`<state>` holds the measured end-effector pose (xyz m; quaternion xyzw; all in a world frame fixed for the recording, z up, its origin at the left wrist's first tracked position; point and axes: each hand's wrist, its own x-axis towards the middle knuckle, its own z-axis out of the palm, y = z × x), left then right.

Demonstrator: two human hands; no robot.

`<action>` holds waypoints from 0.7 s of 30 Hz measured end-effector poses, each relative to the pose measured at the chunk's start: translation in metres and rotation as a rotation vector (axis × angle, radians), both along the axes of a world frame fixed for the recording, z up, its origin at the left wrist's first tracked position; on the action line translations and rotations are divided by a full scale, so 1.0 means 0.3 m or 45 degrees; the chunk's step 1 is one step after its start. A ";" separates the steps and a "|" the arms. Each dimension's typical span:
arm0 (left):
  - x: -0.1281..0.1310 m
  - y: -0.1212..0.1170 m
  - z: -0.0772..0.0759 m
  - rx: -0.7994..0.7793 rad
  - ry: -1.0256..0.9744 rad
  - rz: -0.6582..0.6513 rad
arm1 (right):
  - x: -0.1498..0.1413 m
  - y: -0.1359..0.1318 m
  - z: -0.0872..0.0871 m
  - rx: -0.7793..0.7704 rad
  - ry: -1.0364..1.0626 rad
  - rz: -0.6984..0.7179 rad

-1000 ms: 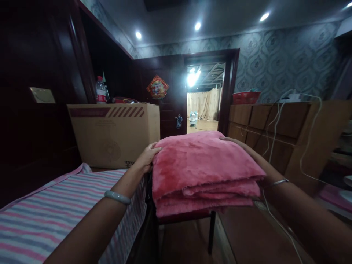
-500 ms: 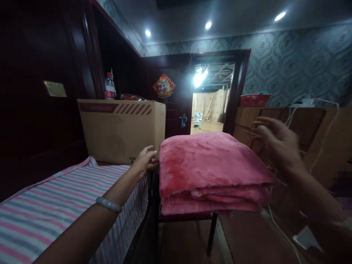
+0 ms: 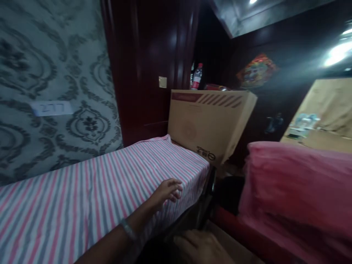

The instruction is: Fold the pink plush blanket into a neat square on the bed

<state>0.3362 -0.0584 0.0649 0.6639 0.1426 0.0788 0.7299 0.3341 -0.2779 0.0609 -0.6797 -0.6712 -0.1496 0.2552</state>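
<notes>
My left hand [image 3: 168, 191], with a bracelet on the wrist, is over the front edge of a striped cloth [image 3: 104, 187] in pink, grey and white. Its fingers are loosely bent, with nothing between them. Low in the picture, my right hand [image 3: 202, 247] is blurred and partly cut off, so its fingers cannot be made out well. A folded pink plush blanket [image 3: 299, 187] lies to the right, apart from both hands. Beneath it shows the red seat [image 3: 228, 222] of a chair.
A large cardboard box [image 3: 203, 121] stands at the far end of the striped cloth. Behind its top edge is a red-capped bottle [image 3: 197, 77]. Patterned wallpaper [image 3: 55, 66] with a number label [image 3: 52, 108] is at left; a doorway opens at far right.
The view has swung left, so the blanket now sits at the right side. My left hand has left the blanket's side, and my right hand has come down from the right to bottom centre.
</notes>
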 end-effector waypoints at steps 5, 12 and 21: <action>-0.410 0.217 -0.107 0.628 0.023 0.567 | 0.038 0.342 -0.047 -0.145 0.346 0.213; -0.999 0.223 -0.203 1.537 0.555 1.189 | 0.009 0.748 -0.248 0.123 0.335 0.359; -1.261 0.044 -0.248 1.343 1.136 1.127 | 0.098 0.859 -0.603 -0.210 0.075 0.381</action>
